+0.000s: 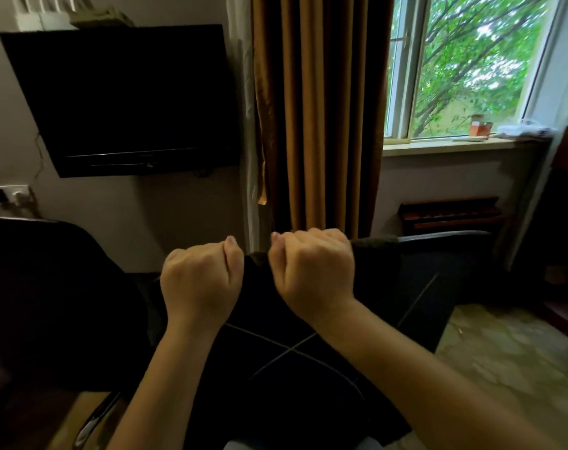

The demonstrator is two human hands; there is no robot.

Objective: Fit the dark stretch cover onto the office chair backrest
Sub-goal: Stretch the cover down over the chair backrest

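- Both forearms are reaching forward, bare, from the bottom edge of the view.
- The left hand [200, 284] is curling into a fist, fingers folded tight over the top hem of the dark stretch cover [276, 306]; thumb pressing along the forefinger.
- The right hand [315, 266] is doing the same just beside it, knuckles up, fingers wrapped over the same hem. The two fists are sitting close together, not touching.
- The cover is hanging between and below the hands as a dark, matte sheet; thin pale lines are crossing its lower face. A fuzzier, ribbed-looking band is showing along the edge to the right of the right hand.
- Judgement: the fabric is looking light, soft and elastic, with no stiffness of its own. It should be gripped at the hem, with hands spreading toward the corners so the opening stretches evenly. Slipping seems unlikely; bunching or a lopsided pull is the greater risk.
- The office chair backrest [445, 254] is showing its dark curved top rim beyond the right hand; whether the hem is already over it cannot be told.
- A second dark chair [48, 287] is standing at left.
- Further off: a brown pleated curtain [321, 118], a wall-mounted television [120, 99], and a window [471, 66] giving onto green foliage.
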